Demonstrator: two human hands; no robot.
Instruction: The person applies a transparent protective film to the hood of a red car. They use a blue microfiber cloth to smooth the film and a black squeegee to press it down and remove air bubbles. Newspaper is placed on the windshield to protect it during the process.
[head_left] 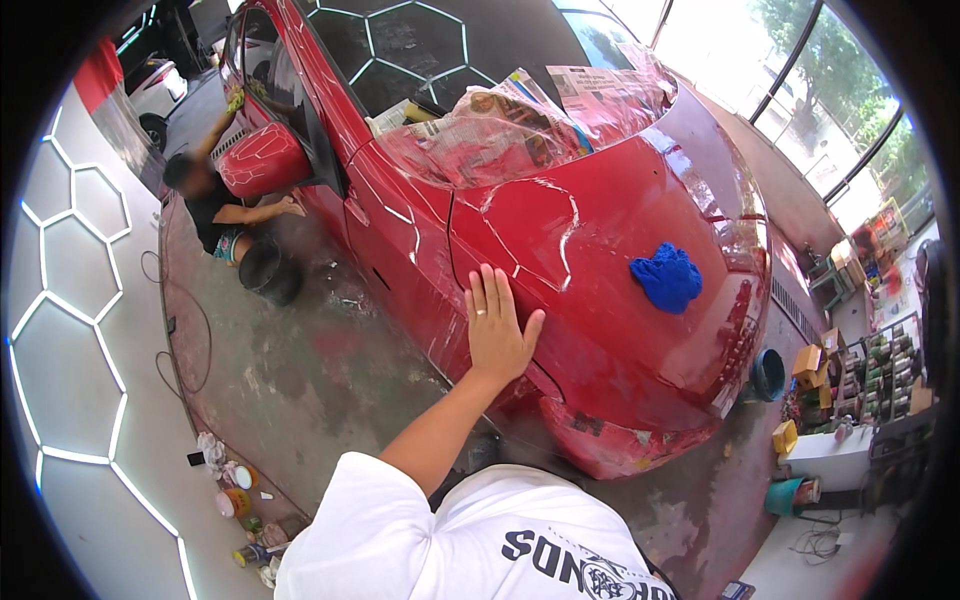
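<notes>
My left hand lies with its fingers stretched out and palm down on the red car, by the seam between the hood and the front fender. A ring shows on one finger, and the hand holds nothing. To its right a crumpled blue cloth rests on the hood. Newspaper and clear plastic sheeting cover the base of the windshield. My right hand is out of view.
Beside the car's mirror a person crouches, arms toward the door, near a black bucket. A blue bucket stands past the car's front. Shelved cans are at right; a hose runs along the left wall.
</notes>
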